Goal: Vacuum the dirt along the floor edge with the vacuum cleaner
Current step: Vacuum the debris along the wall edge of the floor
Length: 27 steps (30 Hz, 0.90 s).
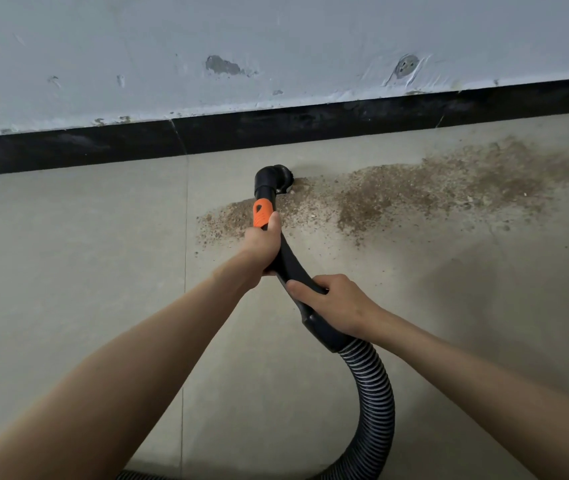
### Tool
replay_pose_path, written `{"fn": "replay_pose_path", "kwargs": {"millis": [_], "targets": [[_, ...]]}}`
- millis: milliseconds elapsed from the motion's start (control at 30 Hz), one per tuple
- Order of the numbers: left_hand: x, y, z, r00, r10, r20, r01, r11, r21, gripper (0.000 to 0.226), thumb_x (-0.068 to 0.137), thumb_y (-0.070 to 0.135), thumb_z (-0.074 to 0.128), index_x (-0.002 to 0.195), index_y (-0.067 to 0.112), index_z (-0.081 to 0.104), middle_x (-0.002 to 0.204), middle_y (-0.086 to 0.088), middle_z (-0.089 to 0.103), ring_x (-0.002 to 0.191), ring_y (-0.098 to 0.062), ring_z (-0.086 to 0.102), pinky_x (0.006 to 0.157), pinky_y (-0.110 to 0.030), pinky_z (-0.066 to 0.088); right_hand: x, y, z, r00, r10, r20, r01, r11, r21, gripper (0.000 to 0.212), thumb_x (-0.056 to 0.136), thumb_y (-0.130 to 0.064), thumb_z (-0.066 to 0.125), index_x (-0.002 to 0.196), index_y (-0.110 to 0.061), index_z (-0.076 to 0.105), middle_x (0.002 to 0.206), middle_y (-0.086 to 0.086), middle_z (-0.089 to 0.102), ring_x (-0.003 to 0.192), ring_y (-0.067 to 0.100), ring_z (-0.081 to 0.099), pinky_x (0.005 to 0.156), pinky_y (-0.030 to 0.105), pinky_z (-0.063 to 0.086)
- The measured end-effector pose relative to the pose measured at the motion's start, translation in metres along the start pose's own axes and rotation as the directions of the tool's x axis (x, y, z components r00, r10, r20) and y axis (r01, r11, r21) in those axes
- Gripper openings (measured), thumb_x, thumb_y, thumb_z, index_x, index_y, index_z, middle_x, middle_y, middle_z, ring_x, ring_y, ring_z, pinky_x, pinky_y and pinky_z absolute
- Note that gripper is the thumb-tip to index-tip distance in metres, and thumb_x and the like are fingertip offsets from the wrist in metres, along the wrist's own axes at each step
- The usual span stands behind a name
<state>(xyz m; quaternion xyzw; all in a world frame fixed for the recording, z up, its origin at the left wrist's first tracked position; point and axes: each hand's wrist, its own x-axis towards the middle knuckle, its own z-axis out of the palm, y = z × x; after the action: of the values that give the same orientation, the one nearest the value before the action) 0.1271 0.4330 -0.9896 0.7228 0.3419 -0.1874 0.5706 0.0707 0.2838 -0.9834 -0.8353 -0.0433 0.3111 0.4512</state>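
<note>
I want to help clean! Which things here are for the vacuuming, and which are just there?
For the job: nozzle, black handle, ribbed hose, dirt, left hand, right hand.
Just there: black baseboard, chipped wall.

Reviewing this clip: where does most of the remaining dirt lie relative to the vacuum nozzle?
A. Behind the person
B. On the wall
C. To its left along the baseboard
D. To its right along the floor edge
D: the dirt spreads rightward from the nozzle, while the floor to its left looks clean.
</note>
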Motion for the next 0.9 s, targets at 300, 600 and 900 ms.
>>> {"fn": "replay_pose_path", "kwargs": {"millis": [300, 600, 900], "targets": [[-0.001, 0.012, 0.046, 0.999, 0.021, 0.048, -0.023, 0.999, 0.046, 0.044, 0.098, 0.052, 0.035, 0.104, 0.009, 0.044, 0.084, -0.005, 0.052, 0.073, -0.018, 0.054, 0.05, -0.028, 0.044, -0.007, 0.028, -0.033, 0.997, 0.049, -0.064, -0.045, 0.998, 0.05, 0.048, 0.088, -0.053, 0.061, 0.058, -0.016, 0.052, 0.047, -0.011, 0.055, 0.045, 0.0, 0.05, 0.058, 0.022, 0.04], [0.004, 0.037, 0.092, 0.991, 0.055, 0.123, -0.065, 0.995, 0.081, 0.046, 0.097, 0.053, 0.035, 0.109, 0.01, 0.045, 0.085, -0.005, 0.054, 0.073, -0.018, 0.056, 0.047, -0.026, 0.045, -0.007, 0.048, -0.07, 0.988, 0.085, -0.132, -0.073, 0.993, 0.097, 0.049, 0.086, -0.054, 0.061, 0.056, -0.018, 0.047, 0.039, -0.014, 0.049, 0.04, -0.001, 0.046, 0.053, 0.021, 0.035], [0.014, 0.056, 0.138, 0.98, 0.102, 0.173, -0.127, 0.982, 0.142, 0.046, 0.097, 0.054, 0.034, 0.102, 0.01, 0.047, 0.081, -0.004, 0.052, 0.069, -0.017, 0.055, 0.041, -0.02, 0.044, -0.007, 0.069, -0.105, 0.972, 0.129, -0.197, -0.101, 0.984, 0.144, 0.05, 0.083, -0.058, 0.061, 0.056, -0.017, 0.047, 0.049, -0.01, 0.05, 0.048, 0.007, 0.048, 0.056, 0.023, 0.037]]}}
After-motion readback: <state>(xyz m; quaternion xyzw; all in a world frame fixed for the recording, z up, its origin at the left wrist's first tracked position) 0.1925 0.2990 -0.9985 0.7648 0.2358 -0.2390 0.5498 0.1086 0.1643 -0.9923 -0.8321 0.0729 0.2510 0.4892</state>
